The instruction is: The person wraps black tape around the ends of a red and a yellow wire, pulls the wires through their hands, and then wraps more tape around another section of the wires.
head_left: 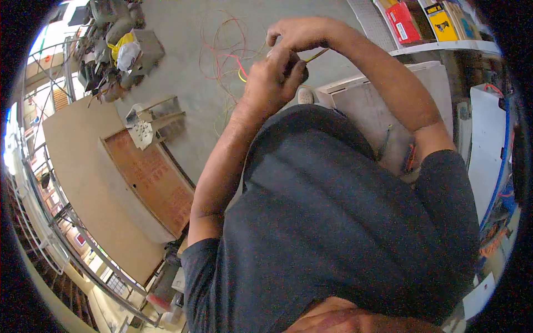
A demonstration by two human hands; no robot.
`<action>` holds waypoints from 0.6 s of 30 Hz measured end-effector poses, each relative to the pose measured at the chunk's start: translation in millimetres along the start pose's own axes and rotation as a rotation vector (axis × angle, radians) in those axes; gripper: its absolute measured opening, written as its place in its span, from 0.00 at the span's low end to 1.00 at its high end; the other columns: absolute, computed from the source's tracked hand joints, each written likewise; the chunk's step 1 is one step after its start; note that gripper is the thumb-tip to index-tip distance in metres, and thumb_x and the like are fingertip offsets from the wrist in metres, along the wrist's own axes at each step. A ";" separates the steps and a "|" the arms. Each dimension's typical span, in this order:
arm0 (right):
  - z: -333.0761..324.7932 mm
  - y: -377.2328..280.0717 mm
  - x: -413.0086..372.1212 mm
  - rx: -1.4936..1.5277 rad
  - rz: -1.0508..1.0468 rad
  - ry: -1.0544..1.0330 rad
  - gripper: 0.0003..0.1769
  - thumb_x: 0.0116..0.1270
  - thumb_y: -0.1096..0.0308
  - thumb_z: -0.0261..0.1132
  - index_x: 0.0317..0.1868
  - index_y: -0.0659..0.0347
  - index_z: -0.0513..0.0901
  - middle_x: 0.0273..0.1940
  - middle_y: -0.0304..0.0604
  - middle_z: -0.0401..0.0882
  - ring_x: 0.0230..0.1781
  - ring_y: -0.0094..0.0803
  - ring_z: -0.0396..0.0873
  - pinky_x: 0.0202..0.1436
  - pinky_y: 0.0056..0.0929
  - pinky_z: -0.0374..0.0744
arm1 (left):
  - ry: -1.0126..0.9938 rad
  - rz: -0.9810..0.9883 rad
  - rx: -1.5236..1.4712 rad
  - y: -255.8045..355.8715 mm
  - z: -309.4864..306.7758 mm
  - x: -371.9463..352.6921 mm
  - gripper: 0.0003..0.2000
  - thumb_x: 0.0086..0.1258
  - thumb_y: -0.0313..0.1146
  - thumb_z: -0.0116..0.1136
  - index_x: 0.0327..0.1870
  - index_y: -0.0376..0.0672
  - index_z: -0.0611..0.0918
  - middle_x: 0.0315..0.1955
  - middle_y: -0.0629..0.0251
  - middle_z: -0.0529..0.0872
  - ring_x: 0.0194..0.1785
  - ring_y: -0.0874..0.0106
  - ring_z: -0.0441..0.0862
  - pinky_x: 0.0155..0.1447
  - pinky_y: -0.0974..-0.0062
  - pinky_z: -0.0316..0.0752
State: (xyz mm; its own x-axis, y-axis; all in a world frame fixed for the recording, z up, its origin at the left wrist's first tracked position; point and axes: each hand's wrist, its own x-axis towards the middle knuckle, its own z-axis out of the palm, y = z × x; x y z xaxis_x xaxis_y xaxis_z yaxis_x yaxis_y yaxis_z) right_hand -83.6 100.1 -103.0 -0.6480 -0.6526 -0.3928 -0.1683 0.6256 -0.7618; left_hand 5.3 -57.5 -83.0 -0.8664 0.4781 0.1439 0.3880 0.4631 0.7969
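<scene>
My left hand is closed around a small dark object, with the thumb along its side. My right hand meets it from above, fingers bent and pressed together at the left fingertips; what they grip is too small to tell. A thin brownish rod or cable end sticks out to the right of the dark object. Beyond the left hand, thin red and yellow wires lie in loose loops on the grey floor.
A large tan board and a reddish-brown panel are at the left. Bags and dark items are piled at the upper left. A pale box stands close on the right, below a shelf with red and yellow packages.
</scene>
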 end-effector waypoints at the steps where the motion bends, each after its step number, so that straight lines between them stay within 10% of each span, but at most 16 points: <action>1: 0.9 1.2 0.5 0.005 0.005 0.005 0.28 0.55 0.52 0.66 0.48 0.68 0.83 0.40 0.49 0.86 0.39 0.38 0.82 0.46 0.34 0.78 | -0.008 0.003 -0.002 -1.8 0.0 -1.1 0.07 0.68 0.32 0.61 0.37 0.38 0.79 0.28 0.54 0.86 0.30 0.66 0.84 0.35 0.69 0.77; 13: 13.1 19.1 -11.2 0.502 0.037 -0.188 0.21 0.52 0.59 0.69 0.44 0.64 0.85 0.34 0.44 0.84 0.37 0.35 0.82 0.51 0.34 0.75 | -0.072 -0.001 -0.047 -4.3 1.8 2.1 0.07 0.67 0.32 0.61 0.39 0.39 0.80 0.26 0.56 0.85 0.29 0.64 0.85 0.34 0.67 0.77; 18: -5.3 -1.9 -20.8 0.621 0.010 0.214 0.31 0.59 0.62 0.69 0.61 0.68 0.72 0.34 0.44 0.84 0.38 0.29 0.81 0.54 0.31 0.75 | -0.051 0.111 0.135 -20.4 9.0 -2.1 0.07 0.65 0.28 0.61 0.36 0.39 0.75 0.28 0.54 0.86 0.30 0.54 0.85 0.35 0.62 0.79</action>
State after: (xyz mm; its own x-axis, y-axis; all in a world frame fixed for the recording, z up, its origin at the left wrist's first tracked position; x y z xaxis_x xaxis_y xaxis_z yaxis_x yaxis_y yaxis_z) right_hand -73.7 114.7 -90.6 -0.7913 -0.5088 -0.3392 0.2569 0.2267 -0.9395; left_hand 2.0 -61.2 -104.8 -0.8001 0.5677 0.1937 0.5220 0.5000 0.6910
